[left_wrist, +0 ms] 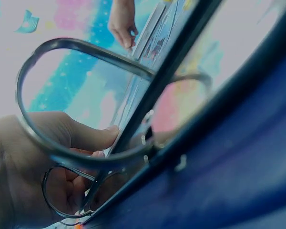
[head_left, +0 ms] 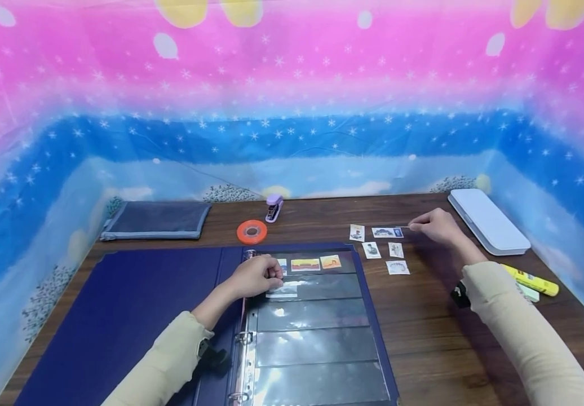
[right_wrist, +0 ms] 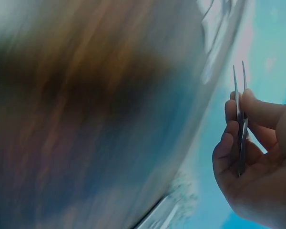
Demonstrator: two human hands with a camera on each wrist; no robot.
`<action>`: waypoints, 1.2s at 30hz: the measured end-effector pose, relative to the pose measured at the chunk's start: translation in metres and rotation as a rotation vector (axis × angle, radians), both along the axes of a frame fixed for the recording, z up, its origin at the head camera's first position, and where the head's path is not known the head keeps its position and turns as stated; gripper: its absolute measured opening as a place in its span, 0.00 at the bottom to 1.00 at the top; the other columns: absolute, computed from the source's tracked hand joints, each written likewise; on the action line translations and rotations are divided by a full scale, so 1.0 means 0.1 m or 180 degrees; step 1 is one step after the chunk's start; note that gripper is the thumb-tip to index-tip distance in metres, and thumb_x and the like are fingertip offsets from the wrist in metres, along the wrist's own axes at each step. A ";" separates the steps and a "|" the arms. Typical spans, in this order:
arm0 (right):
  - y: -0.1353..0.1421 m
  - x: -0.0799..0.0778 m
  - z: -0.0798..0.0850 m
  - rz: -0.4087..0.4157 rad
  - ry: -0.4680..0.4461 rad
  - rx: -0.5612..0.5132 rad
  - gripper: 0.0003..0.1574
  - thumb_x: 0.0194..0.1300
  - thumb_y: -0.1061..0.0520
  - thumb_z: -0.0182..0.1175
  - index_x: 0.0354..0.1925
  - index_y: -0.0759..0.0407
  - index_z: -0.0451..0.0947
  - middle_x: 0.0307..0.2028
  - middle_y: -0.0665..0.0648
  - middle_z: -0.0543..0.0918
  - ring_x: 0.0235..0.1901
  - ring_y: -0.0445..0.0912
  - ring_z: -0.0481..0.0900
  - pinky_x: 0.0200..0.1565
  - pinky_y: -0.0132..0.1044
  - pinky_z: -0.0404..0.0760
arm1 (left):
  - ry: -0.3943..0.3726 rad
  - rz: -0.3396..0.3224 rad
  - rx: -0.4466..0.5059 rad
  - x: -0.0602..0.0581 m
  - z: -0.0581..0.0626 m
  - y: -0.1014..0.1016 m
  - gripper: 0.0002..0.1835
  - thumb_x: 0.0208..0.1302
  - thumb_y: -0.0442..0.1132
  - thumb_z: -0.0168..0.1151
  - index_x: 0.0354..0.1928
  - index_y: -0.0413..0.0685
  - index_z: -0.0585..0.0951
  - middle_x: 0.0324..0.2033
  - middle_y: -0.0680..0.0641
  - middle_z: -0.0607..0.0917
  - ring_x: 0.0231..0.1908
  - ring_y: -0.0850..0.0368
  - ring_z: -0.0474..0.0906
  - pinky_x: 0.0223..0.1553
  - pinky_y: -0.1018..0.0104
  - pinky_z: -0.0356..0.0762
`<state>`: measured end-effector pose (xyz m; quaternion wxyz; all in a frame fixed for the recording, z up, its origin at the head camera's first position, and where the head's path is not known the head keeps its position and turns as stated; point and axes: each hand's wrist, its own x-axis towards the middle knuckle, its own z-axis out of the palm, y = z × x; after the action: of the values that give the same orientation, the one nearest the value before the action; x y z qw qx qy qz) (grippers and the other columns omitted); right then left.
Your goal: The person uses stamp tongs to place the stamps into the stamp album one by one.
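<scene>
My right hand [head_left: 436,225] holds metal tweezers [right_wrist: 241,119] between thumb and fingers, their two tips apart in the right wrist view. In the head view they point left at a wide stamp [head_left: 384,232] on the table. Several other small stamps lie close by, one a portrait stamp [head_left: 371,250]. My left hand [head_left: 256,275] is over the upper left of a black pocket page [head_left: 317,314] in a blue ring binder [head_left: 145,304]. Its thumb and curled fingers pinch at the page's clear strip. Orange-toned stamps [head_left: 305,264] sit in the top row, one partly hidden by the fingers.
Metal binder rings [head_left: 243,338] stand up beside my left wrist. Behind the binder are orange tape [head_left: 252,232], a purple stapler [head_left: 274,207] and a grey zip pouch [head_left: 157,220]. To the right lie a white case [head_left: 488,221] and a yellow glue stick [head_left: 530,279].
</scene>
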<state>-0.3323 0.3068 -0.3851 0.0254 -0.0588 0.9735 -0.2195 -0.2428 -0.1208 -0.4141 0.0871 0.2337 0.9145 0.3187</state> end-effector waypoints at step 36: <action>0.18 -0.14 -0.18 -0.0164 -0.0290 0.0033 0.20 0.65 0.51 0.56 0.45 0.64 0.82 0.51 0.69 0.79 0.56 0.66 0.70 0.56 0.57 0.67 | -0.0024 0.0060 0.0088 -0.03 -0.05 0.00 0.05 0.55 0.38 0.67 0.28 0.50 0.79 0.24 0.53 0.76 0.24 0.63 0.68 0.40 0.63 0.67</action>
<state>-0.3459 0.3250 -0.4030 0.0643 -0.0235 0.9737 -0.2175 -0.2456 -0.1211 -0.4188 0.0842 0.2251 0.9118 0.3330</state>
